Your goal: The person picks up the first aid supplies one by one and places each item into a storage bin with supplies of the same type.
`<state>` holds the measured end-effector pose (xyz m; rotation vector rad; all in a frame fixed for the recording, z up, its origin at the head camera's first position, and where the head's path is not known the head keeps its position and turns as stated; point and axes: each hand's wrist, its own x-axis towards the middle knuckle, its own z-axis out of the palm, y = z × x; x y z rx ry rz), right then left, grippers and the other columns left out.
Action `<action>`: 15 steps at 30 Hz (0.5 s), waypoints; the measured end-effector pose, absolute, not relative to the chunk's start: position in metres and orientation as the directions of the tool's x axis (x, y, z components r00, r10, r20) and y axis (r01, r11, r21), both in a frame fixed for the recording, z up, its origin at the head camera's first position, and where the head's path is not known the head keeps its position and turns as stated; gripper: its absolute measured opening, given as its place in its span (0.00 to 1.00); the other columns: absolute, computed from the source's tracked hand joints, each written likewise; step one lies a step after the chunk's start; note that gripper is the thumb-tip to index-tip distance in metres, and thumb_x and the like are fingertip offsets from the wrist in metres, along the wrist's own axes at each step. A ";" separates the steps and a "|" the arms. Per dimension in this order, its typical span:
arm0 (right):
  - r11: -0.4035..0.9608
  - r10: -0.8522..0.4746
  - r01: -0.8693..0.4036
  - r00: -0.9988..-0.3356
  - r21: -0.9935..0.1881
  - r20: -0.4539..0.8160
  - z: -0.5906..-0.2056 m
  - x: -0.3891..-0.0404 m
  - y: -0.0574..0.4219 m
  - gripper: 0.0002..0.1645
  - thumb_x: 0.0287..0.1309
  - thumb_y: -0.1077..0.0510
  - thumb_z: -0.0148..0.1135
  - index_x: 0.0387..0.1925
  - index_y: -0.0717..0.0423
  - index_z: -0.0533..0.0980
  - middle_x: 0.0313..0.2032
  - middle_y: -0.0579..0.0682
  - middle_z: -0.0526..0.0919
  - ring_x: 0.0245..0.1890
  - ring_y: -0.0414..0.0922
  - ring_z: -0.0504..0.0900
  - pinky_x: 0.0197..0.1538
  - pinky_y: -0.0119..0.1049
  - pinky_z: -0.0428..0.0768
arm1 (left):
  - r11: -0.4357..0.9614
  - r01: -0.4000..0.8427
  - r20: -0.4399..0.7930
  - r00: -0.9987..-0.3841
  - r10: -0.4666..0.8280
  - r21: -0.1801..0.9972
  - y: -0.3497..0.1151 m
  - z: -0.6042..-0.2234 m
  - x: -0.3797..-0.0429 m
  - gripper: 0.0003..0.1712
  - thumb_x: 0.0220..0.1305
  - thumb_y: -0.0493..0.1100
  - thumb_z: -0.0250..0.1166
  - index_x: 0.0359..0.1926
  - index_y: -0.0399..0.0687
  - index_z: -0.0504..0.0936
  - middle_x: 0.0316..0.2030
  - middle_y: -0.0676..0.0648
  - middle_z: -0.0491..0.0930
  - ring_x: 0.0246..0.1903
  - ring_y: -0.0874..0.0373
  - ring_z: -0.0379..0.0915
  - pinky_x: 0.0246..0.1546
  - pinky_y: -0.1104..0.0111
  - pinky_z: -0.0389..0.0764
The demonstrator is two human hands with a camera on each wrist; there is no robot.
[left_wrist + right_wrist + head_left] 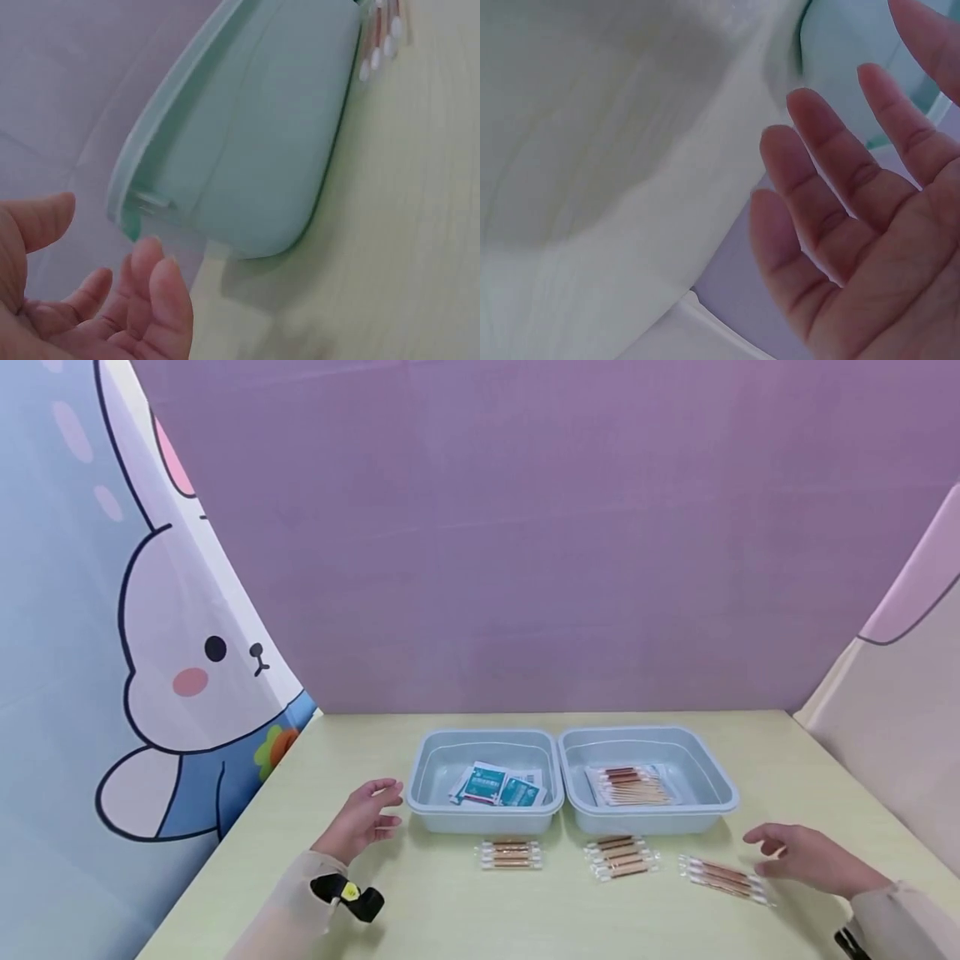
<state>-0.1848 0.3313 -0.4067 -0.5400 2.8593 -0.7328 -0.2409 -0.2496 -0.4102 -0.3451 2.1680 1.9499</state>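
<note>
Beside the left basin (431, 810) my left hand (363, 817) hovers with loosely bent fingers and holds nothing; in the left wrist view its fingertips lie near the basin's corner. My right hand (813, 857) is relaxed and holds nothing, just right of a clear pack of cotton swabs (723, 878). Two more groups of packed cotton swabs lie on the table, one before the left basin (512, 855) and one before the right basin (652, 821). Teal and white sachets (485, 782) lie inside the left basin. Packed cotton swabs (633, 787) sit inside the right basin.
Both pale blue basins stand side by side on a light yellow table (450, 918). A purple cloth wall (525, 543) rises behind the table. A rabbit-print cloth (172, 627) hangs at the left, and a pale printed cloth (900, 718) borders the right side.
</note>
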 end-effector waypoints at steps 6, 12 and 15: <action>0.790 -0.415 -0.330 -0.908 -0.517 -0.056 -0.414 -0.183 0.328 0.21 0.54 0.61 0.67 0.45 0.72 0.75 0.36 0.52 0.80 0.33 0.33 0.74 0.32 0.32 0.75 | 0.126 -0.300 -0.299 -0.954 -0.027 0.946 -0.245 -0.415 -0.242 0.29 0.72 0.51 0.53 0.62 0.33 0.63 0.52 0.33 0.71 0.27 0.56 0.71 0.28 0.70 0.77; 0.770 -0.437 -0.349 -0.899 -0.535 -0.042 -0.419 -0.185 0.324 0.19 0.53 0.62 0.67 0.42 0.73 0.75 0.34 0.49 0.79 0.32 0.29 0.72 0.31 0.32 0.74 | 0.131 -0.286 -0.286 -0.958 -0.018 0.949 -0.243 -0.419 -0.240 0.27 0.72 0.49 0.54 0.60 0.31 0.67 0.44 0.38 0.75 0.26 0.57 0.71 0.27 0.69 0.77; 0.764 -0.435 -0.332 -0.898 -0.553 -0.062 -0.420 -0.185 0.323 0.19 0.54 0.62 0.67 0.43 0.72 0.75 0.34 0.50 0.79 0.32 0.29 0.72 0.31 0.31 0.74 | 0.127 -0.286 -0.287 -0.958 -0.008 0.950 -0.243 -0.419 -0.239 0.27 0.72 0.49 0.54 0.60 0.30 0.68 0.41 0.40 0.75 0.25 0.57 0.70 0.27 0.69 0.77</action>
